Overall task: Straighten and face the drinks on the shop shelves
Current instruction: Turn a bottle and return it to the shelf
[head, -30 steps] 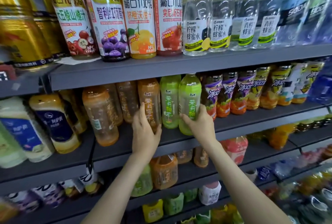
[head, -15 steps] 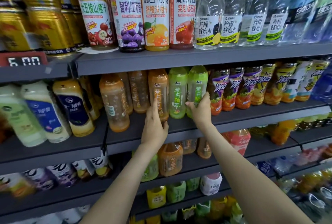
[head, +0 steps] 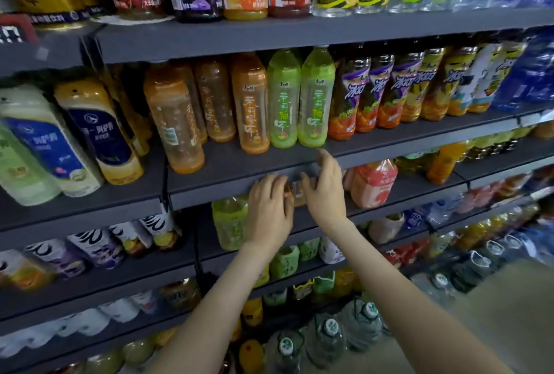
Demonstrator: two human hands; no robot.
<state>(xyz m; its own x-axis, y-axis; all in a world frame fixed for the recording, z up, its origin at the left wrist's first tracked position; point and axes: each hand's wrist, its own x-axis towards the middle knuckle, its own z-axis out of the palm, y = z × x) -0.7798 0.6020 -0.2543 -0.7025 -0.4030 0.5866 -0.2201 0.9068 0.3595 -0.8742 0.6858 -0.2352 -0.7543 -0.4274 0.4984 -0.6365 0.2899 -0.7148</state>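
Green tea bottles [head: 283, 98], pair: upright, labels forward, judged done. Left of them, pale orange bottle [head: 175, 122] shows its back; pending. Below them, small orange bottle [head: 296, 194] between both hands: left hand [head: 269, 212] curled beside it, grasp unclear; right hand [head: 325, 191] loosely spread.

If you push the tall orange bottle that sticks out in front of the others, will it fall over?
Probably, if pushed up high: the orange bottle is tall and thin and stands close to the front of the shelf. It looks full, so it is likely heavy and would slide if pushed low. It is round, so it might roll once down.
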